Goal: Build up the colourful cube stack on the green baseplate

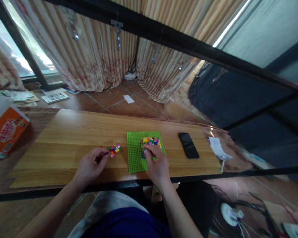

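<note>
Green baseplate [134,155], laid between the desk's [72,132] near and far edges; multicoloured brick block [152,141], borne on it; right hand [159,167] placed at the block, grip state not discernible; small blue brick [106,153], pinched in left hand [91,166] beside loose bricks [114,149]; black phone [188,145], laid toward right edge.

The right hand [158,165] hides part of the brick block [151,141].

Brown wood-grain tabletop [89,132], smooth, showing a satin sheen; square green plastic baseplate [134,158], studded, looking matt; small multicoloured plastic bricks [152,141] showing a slight gloss. Black rectangular phone [188,145], glass-like, reflecting faintly. Beige pleated cloth curtains [89,49] hanging matt w/ soft folds; black metal bar [164,29] looking smooth, semi-gloss.
</note>
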`<state>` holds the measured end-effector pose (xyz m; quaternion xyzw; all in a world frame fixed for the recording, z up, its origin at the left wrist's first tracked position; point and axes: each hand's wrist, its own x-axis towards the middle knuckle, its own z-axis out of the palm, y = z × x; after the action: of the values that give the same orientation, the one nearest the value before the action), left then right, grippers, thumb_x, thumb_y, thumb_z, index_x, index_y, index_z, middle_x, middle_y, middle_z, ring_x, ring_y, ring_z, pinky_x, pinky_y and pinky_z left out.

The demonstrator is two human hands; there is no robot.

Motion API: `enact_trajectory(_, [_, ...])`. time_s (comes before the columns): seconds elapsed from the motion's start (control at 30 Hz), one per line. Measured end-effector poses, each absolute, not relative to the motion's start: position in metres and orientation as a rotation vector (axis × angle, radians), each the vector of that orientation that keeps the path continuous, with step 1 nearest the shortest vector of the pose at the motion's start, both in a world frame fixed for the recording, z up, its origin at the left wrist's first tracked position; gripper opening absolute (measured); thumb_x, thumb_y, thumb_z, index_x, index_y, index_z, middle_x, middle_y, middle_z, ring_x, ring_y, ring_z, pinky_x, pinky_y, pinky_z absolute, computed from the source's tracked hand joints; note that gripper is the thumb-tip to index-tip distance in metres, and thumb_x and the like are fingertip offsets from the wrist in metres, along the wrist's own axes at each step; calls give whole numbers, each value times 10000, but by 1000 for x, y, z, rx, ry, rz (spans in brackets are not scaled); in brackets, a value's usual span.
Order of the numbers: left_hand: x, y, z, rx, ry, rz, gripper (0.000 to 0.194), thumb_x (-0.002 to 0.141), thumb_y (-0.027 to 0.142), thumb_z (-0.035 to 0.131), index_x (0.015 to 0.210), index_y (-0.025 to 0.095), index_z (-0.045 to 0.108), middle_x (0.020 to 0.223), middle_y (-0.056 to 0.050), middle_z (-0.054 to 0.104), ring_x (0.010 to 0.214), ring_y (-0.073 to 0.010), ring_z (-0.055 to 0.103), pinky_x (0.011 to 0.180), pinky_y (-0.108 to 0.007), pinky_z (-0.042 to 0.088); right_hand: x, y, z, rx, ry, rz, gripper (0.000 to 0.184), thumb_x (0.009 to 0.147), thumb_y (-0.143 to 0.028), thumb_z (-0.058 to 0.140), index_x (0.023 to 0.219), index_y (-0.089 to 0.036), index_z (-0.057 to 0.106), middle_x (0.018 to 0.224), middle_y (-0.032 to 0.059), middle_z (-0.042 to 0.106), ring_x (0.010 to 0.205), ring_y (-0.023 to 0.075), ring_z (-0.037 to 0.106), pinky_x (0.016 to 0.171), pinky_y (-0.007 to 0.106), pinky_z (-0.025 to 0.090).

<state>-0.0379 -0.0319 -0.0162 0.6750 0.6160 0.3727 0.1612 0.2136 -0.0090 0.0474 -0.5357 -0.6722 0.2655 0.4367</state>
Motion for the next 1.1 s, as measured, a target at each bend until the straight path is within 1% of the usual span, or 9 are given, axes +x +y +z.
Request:
enact_trajectory(0.07, [-39,-33,-17,1911,1771,1049,260,879,437,514,897,198,614,817,-21,675,681,-152,625,626,-256,483,230,2,47,-1391,-1659,590,248,902,-191,492,998,-186,721,983,82,700,926,187,658,832,316,509])
enact_trajectory(0.17, [-40,-33,-19,1899,1776,1049,280,883,456,507,907,200,619,837,-24,683,711,-156,639,638,-254,488,243,18,44,-1473,-1675,509,243,888,-185,501,975,-173,727,948,89,698,889,196,659,809,325,510])
enact_trajectory(0.27, [-40,-32,-20,1914,1774,1056,290,889,462,502,920,200,623,882,-34,692,761,-166,653,666,-258,499,244,30,41,-1546,-1683,484,223,867,-179,531,982,-166,721,918,81,707,834,195,659,769,318,507])
enact_trajectory(0.43, [-41,-31,-23,1959,1748,1060,293,895,460,500,948,204,631,922,-41,696,829,-181,663,706,-269,511,239,43,35,-1653,-1690,471,178,850,-216,588,966,-176,717,898,66,728,807,196,664,762,320,500])
enact_trajectory(0.63, [-40,-30,-24,1943,1738,1025,309,896,472,498,958,200,632,939,-49,689,831,-186,659,719,-281,519,238,49,31,-1639,-1669,481,176,857,-285,604,948,-181,713,861,56,736,776,190,668,739,308,502])
enact_trajectory(0.73, [-40,-29,-25,1945,1746,1017,313,897,472,495,960,200,636,957,-56,689,860,-193,659,765,-298,518,239,48,32,-1616,-1685,481,179,853,-294,606,941,-183,714,865,56,737,768,186,668,730,303,501])
enact_trajectory(0.93, [-39,-29,-24,1935,1740,1026,325,899,480,477,956,200,630,940,-66,691,872,-201,655,791,-314,514,243,45,33,-1542,-1692,497,232,893,-286,518,958,-184,716,924,69,743,839,192,675,768,308,501])
enact_trajectory(1.1, [-39,-30,-21,1937,1744,994,328,897,484,465,944,205,631,942,-67,696,868,-205,657,789,-319,511,244,45,33,-1551,-1645,495,247,894,-308,510,964,-181,711,922,71,741,810,185,667,734,299,499])
